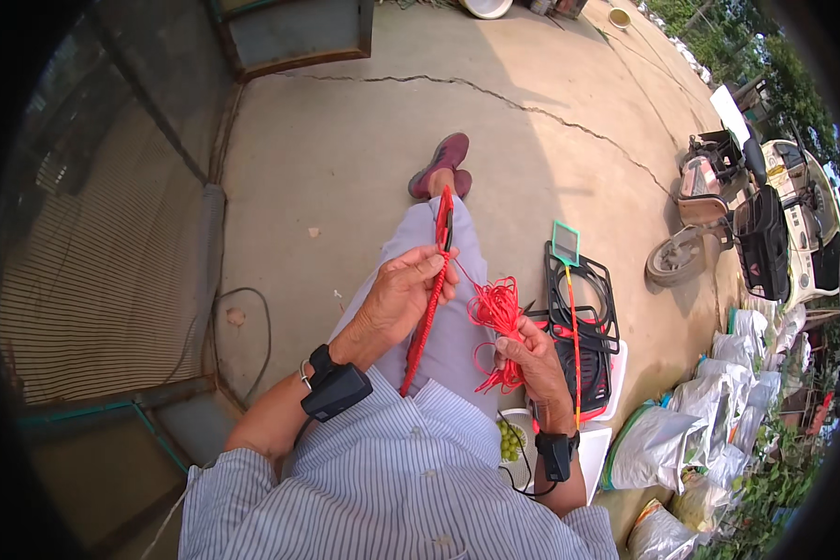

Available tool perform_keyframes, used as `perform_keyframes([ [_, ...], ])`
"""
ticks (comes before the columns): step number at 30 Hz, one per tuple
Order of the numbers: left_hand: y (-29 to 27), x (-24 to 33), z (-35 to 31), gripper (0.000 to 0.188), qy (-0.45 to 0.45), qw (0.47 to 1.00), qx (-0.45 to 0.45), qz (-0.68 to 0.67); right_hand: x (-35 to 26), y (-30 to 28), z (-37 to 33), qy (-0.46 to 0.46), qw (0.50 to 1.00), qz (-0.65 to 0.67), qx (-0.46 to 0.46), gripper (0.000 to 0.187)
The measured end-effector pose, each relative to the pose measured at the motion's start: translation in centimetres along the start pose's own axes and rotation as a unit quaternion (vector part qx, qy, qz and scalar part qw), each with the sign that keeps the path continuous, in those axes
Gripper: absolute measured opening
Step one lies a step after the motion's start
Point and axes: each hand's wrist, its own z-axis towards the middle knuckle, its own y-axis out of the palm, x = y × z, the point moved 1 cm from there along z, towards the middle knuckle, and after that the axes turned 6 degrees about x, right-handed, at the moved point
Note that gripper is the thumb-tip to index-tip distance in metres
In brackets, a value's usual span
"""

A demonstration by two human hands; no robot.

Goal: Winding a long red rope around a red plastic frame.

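My left hand (406,291) pinches a long, narrow red corded strip (423,327) between thumb and fingers. The strip runs from over my shins back toward my lap, with a slim dark piece (449,229) along its upper part; I cannot make out what that piece is. A loose bundle of thin red cord (497,306) is gripped in my right hand (536,362), with loops hanging below the fingers. One thin strand crosses from the bundle to the strip near my left fingertips. Both hands are over my outstretched legs in pale trousers.
Right of my legs lie a black plastic frame (609,322) and a green-headed fly swatter (567,245). Green round fruit (510,442) sits in a white container by my right forearm. Stuffed white sacks (658,439) and a scooter (705,201) stand farther right; a mesh screen (112,252) borders the left.
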Motion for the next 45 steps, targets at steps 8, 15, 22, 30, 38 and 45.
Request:
perform_keyframes([
  [8,1.2,-0.7,-1.4,0.033,0.031,0.999,-0.004,0.011,-2.5,1.1,-2.6,-0.134,0.908,-0.392,0.06,0.034],
  [15,2.6,-1.6,-3.5,0.034,0.017,0.999,-0.037,0.009,-3.0,1.8,-3.8,-0.181,0.879,-0.44,0.005,0.034],
  [22,2.4,-0.5,-3.1,0.036,-0.035,0.998,-0.024,-0.056,-2.9,1.8,-2.9,-0.116,0.938,-0.325,0.027,0.034],
  [30,3.0,1.2,-2.6,0.02,-0.077,0.994,0.065,-0.033,-4.1,1.9,-2.6,-0.233,0.803,-0.547,-0.032,0.035],
  [38,2.5,1.9,-2.8,0.02,-0.045,0.992,0.1,-0.058,-7.8,2.6,-2.4,-0.402,0.672,-0.622,-0.018,0.034],
  [45,3.7,2.2,-3.0,0.03,-0.095,0.991,0.071,0.067,-7.0,2.1,-1.6,-0.432,0.619,-0.656,0.02,0.032],
])
